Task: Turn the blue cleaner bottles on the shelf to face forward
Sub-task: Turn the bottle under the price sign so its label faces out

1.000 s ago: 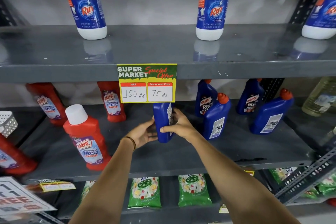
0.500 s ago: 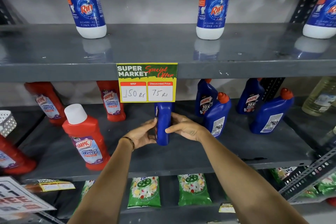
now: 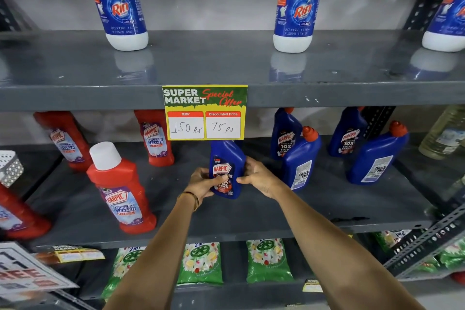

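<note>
A blue Harpic cleaner bottle (image 3: 226,163) stands on the grey middle shelf (image 3: 251,214), its front label turned toward me and its cap hidden behind the price sign. My left hand (image 3: 201,184) grips its left side, thumb across the label. My right hand (image 3: 259,176) holds its right side. Two more blue bottles (image 3: 300,158) (image 3: 377,156) at the right show their white back labels. Behind them, two blue bottles (image 3: 285,138) (image 3: 348,136) show front labels.
A yellow price sign (image 3: 205,112) hangs from the upper shelf edge. Red Harpic bottles (image 3: 120,189) (image 3: 154,138) stand at the left. White Rin bottles (image 3: 118,2) (image 3: 297,5) sit on the top shelf. Green packets (image 3: 201,263) lie below. A clear bottle (image 3: 445,133) stands far right.
Both hands have rotated the held blue bottle: it showed its back label, then its narrow edge, and its front label now faces me.
</note>
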